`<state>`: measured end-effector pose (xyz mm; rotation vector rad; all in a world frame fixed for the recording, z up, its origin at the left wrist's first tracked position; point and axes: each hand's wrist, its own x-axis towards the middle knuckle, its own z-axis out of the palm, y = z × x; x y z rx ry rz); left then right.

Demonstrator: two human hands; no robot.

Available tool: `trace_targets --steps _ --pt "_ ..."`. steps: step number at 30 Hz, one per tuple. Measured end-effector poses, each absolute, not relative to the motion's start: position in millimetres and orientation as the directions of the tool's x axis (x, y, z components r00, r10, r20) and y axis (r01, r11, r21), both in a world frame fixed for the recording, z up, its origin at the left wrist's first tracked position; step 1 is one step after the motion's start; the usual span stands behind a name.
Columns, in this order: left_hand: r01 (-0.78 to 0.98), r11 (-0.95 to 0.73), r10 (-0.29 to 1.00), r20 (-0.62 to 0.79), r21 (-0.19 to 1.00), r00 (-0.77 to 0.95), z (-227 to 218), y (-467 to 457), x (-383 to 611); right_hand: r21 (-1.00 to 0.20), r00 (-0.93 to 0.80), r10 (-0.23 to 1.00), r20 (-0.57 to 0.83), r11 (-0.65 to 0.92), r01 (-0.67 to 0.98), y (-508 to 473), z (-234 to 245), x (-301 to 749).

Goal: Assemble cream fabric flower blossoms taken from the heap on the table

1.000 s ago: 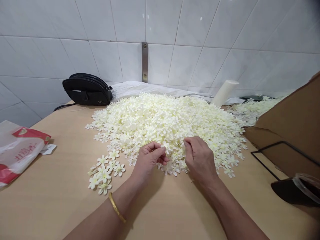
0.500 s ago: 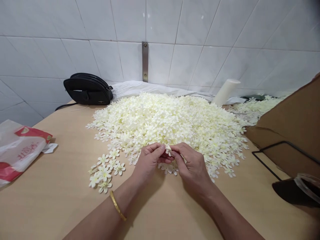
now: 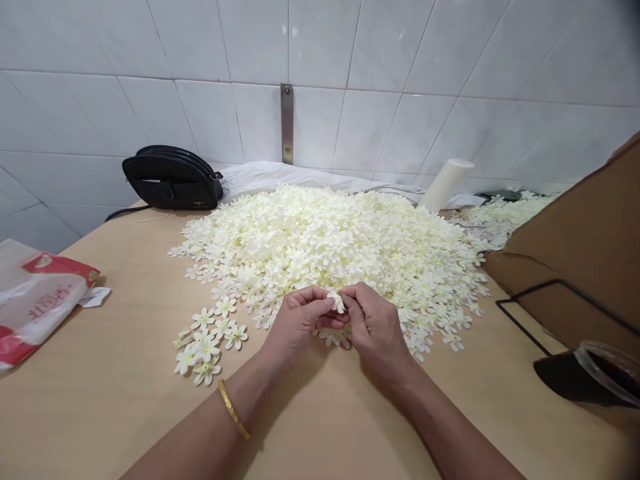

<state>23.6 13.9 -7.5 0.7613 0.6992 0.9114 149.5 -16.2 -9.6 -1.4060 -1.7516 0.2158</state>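
Between my hands is a small cream-white artificial flower (image 3: 338,301), just in front of a big heap of the same flowers (image 3: 320,233). My left hand (image 3: 299,321) pinches it from the left with thumb and fingers. From the right, my right hand (image 3: 376,323) has thumb and forefinger closed on its other side. The fingers hide part of the blossom. To the left of my left forearm lies a small group of loose flowers (image 3: 206,349) on the wooden tabletop (image 3: 320,427).
A black bag (image 3: 173,179) stands at the back left, and a red-and-white plastic packet (image 3: 43,300) lies at the left edge. On the right are a cardboard box (image 3: 575,247), a black wire frame (image 3: 523,297) and a dark cup (image 3: 560,381). A white cylinder (image 3: 445,185) leans behind the heap.
The flower between my fingers has turned, and more of its petals show now. My right hand has shifted slightly left. The whole view has slid a little.
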Motion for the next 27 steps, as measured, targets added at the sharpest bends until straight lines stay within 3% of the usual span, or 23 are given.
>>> trace_targets --steps 6,18,27 --pt "-0.465 0.401 0.886 -0.204 0.790 0.416 -6.4 16.1 21.7 -0.710 -0.050 0.891 0.451 0.392 0.585 -17.9 -5.0 150.5" --pt "-0.474 0.475 0.840 -0.222 0.741 0.495 -9.7 14.9 24.0 -0.654 0.009 0.878 0.478 0.350 0.671 -18.3 -7.0 152.0" --pt "-0.481 0.470 0.837 -0.202 0.740 0.508 -8.1 16.2 23.2 -0.847 0.120 0.937 0.329 0.237 0.476 -18.1 -3.8 149.8"
